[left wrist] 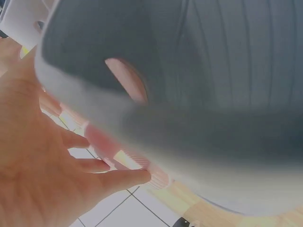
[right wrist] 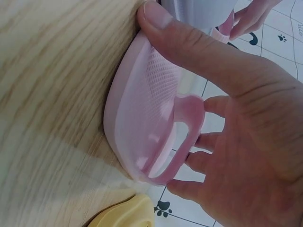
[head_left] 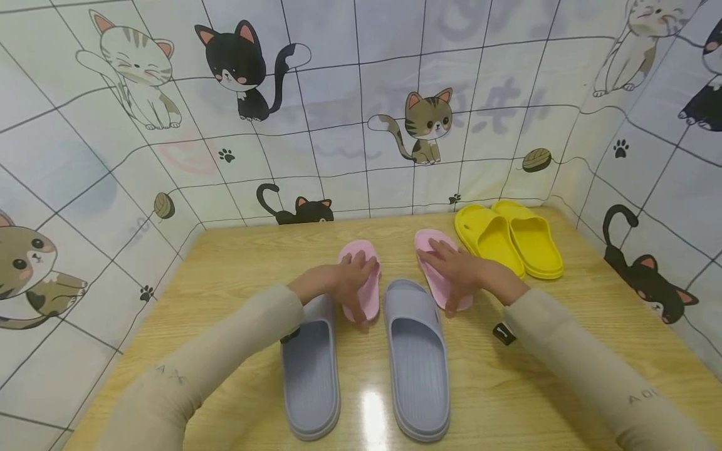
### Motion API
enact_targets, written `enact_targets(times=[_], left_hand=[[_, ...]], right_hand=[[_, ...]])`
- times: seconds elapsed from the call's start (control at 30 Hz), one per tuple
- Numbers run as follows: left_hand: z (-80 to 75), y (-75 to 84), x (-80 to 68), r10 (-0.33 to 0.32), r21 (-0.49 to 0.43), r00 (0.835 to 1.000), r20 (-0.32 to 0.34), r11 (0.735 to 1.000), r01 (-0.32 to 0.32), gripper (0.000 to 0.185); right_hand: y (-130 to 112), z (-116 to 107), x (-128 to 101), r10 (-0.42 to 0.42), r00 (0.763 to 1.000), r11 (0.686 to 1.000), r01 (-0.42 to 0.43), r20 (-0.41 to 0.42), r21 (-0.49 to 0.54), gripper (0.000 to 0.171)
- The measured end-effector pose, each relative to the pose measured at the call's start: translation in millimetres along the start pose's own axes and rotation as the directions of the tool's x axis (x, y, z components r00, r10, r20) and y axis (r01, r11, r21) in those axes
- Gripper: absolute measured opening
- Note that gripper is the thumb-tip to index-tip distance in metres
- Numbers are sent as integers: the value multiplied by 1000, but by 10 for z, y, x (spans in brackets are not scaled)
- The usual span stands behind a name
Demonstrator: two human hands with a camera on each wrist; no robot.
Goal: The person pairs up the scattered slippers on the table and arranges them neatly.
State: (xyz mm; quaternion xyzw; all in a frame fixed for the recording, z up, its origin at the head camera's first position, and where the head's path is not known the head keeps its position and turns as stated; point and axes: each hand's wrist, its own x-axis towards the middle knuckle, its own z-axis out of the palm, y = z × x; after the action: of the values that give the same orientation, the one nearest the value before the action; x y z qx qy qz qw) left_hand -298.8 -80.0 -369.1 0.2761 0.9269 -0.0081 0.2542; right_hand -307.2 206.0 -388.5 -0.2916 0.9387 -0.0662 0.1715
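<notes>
Two small pink slippers lie apart on the wood-look surface, toes toward the back wall. My left hand [head_left: 346, 282] is over the left pink slipper [head_left: 369, 299], fingers spread. In the left wrist view, a large grey slipper hides much of that pink slipper [left wrist: 102, 142]. Over the right pink slipper [head_left: 435, 282] spreads my right hand [head_left: 454, 266]. The right wrist view shows that hand's fingertips at the slipper's strap [right wrist: 189, 146] and its thumb extended by the sole's edge.
Two larger grey slippers, a left one [head_left: 310, 382] and a right one [head_left: 418, 376], lie nearer me. A yellow pair [head_left: 541, 254] stands at the back right. Behind and at both sides rise walls [head_left: 338, 144] with cat drawings. Near my right sleeve is a small black object [head_left: 504, 334].
</notes>
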Motion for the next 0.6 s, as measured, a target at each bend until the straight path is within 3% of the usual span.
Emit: enact_targets(times=[0.6], left_hand=[[-112,-71,93,13,-14,1000,28,1000,-13,138]], right_hand=[[202,-39,165,9,1000,1000,-9,-22,3,137]])
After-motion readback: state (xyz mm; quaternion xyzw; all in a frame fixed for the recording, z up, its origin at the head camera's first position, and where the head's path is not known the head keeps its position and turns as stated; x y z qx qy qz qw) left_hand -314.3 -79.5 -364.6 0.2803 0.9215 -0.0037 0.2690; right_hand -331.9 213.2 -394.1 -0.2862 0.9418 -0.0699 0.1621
